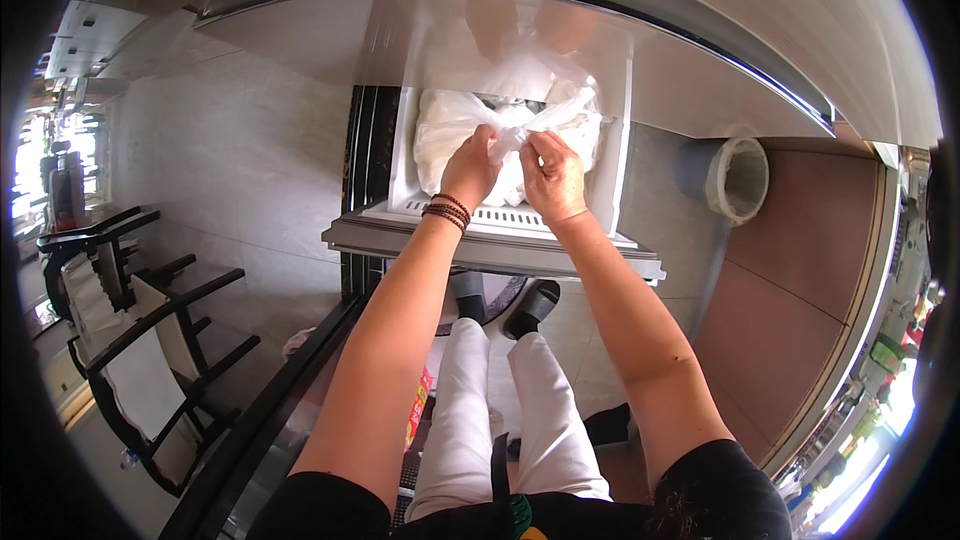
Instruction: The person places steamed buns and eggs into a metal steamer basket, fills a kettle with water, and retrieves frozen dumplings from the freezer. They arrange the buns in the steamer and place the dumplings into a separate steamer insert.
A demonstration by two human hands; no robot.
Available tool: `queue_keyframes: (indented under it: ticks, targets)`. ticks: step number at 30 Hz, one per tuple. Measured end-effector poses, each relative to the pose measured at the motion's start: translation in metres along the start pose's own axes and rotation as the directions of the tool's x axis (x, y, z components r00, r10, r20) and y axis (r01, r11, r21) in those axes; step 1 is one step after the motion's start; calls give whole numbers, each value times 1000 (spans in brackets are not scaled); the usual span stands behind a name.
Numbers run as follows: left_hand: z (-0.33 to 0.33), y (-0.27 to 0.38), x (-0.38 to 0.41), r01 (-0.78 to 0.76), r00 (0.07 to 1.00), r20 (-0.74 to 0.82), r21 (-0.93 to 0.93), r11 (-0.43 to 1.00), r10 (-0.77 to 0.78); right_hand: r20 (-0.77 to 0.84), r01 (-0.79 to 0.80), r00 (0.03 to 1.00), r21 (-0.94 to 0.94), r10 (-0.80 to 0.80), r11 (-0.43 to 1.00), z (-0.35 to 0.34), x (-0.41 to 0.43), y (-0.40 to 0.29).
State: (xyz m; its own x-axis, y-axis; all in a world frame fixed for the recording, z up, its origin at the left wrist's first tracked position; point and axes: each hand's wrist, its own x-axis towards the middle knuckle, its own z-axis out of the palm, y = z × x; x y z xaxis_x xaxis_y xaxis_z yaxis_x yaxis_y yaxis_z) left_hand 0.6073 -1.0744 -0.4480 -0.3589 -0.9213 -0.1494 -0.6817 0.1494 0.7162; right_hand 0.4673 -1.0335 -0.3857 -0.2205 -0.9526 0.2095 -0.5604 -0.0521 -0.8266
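A white plastic bag [442, 135], bulging with contents I cannot make out, fills much of a pulled-out freezer drawer [619, 172]. My left hand [472, 169] pinches the gathered neck of the bag from the left and wears dark bead bracelets at the wrist. From the right, my right hand [553, 174] grips the same twisted plastic, its fingertips close to those of the left. The bag's loose handle ends [574, 101] spread upward beyond my hands. A row of slots runs along the drawer's front wall, under my wrists.
The grey drawer front [495, 251] stands between my hands and my legs. Glossy refrigerator panels [300, 37] rise beyond it. A lined waste bin [739, 180] is at the right, near brown cabinets [802, 232]. Black-framed chairs [150, 360] stand at the left, past a black-framed glass edge [262, 420].
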Motion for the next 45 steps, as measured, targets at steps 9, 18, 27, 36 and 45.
queue_keyframes:
  ticks: [9, 18, 27, 36, 45]
  targets:
    - [-43, -36, -16, 156, 980, 88, 214, 964, -178, -148, -287, 912, 438, 383, 852, -58, 26, -45]
    - [-63, -20, -34, -22, 997, 82, 144, 989, 10, 324, -530, 828, 189, 457, 826, -5, -54, 45]
    - [-49, 19, -22, -19, 999, -22, 438, 899, 32, 349, -51, 932, -151, 101, 987, 51, -5, 42]
    - [-47, -5, -40, 17, 998, -61, 168, 986, -7, 365, 141, 928, -168, -71, 976, 8, -19, 36]
    - [-47, -14, -40, -122, 991, -47, 42, 992, 124, 607, -135, 774, -119, 180, 984, 17, 4, 26]
